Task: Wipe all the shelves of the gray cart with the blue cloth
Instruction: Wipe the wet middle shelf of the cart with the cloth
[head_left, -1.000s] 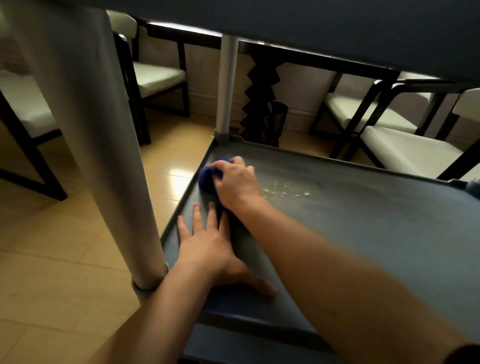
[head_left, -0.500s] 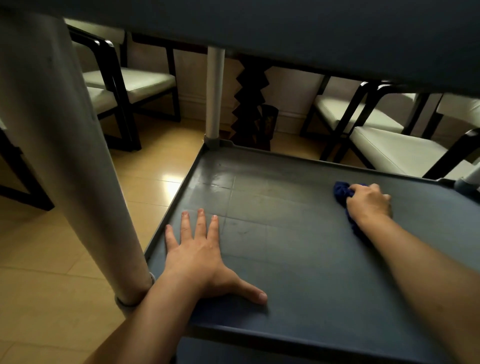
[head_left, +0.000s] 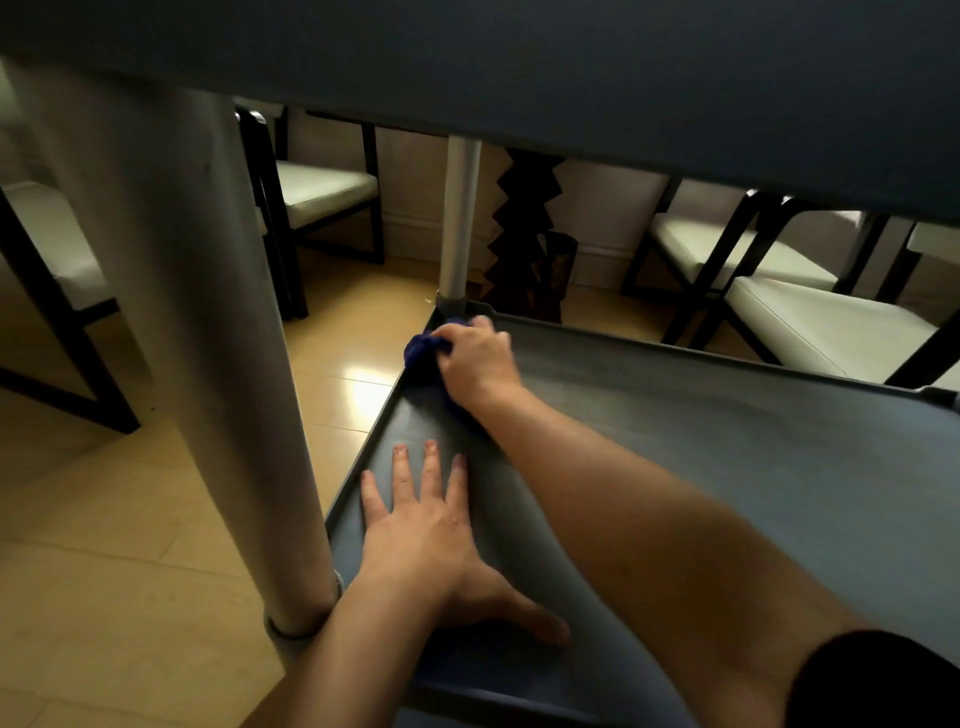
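I look under an upper shelf (head_left: 571, 62) of the gray cart onto a lower gray shelf (head_left: 753, 457) with a raised rim. My right hand (head_left: 475, 364) presses the bunched blue cloth (head_left: 423, 345) onto the shelf's far left corner, by the rear post (head_left: 460, 218). The cloth shows mostly at the hand's left side. My left hand (head_left: 421, 525) lies flat on the shelf near its front left corner, fingers spread, holding nothing. My right forearm crosses the shelf diagonally.
A thick gray cart post (head_left: 208, 338) stands close at the left front. Dark-framed chairs with pale cushions (head_left: 821, 322) stand behind and to the left (head_left: 322, 187) on the tan tiled floor (head_left: 104, 519). A dark zigzag object (head_left: 524, 244) stands by the wall.
My right hand has swept the cloth from the shelf's right side back to the far left corner. The left hand has stayed flat in place.
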